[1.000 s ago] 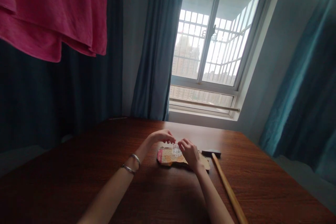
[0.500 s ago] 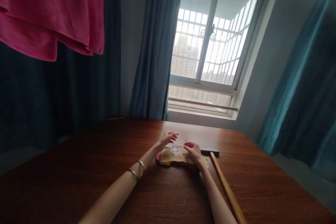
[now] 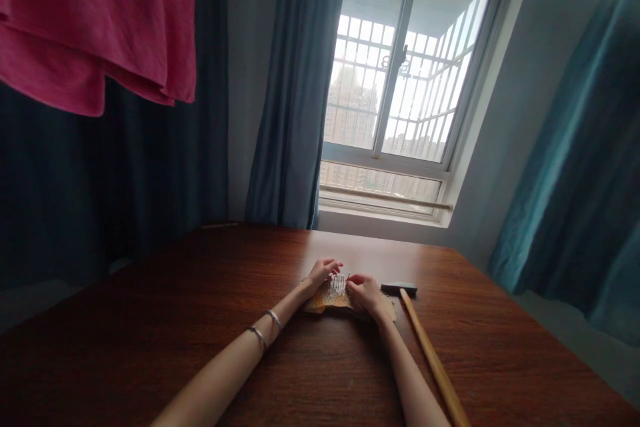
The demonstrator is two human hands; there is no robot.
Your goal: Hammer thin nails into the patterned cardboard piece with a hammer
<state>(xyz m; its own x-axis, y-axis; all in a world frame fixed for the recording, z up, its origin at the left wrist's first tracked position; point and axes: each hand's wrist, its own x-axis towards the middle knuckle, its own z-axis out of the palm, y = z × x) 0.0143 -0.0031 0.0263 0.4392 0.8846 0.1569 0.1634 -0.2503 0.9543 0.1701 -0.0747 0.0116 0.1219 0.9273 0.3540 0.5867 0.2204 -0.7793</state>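
A small patterned pad (image 3: 331, 299) lies flat on the brown wooden table (image 3: 150, 320), with a row of thin metal nails (image 3: 340, 281) standing upright in it. My left hand (image 3: 323, 271) rests at the pad's far left edge, fingers curled over it. My right hand (image 3: 364, 292) sits on the pad's right side, fingertips pinched at the right end of the nail row. What the pinch holds is too small to make out. Two bangles circle my left wrist.
A hammer lies on the table right of the pad, its dark head (image 3: 399, 289) near my right hand and its long wooden handle (image 3: 433, 363) running toward me. A pink cloth (image 3: 95, 20) hangs at upper left. Blue curtains flank the barred window (image 3: 400, 93) behind the table.
My right hand, lifted with a nail pinched half a second ago, has come down to the nail row. My left hand has closed in on the pad's left edge, covering its pink end.
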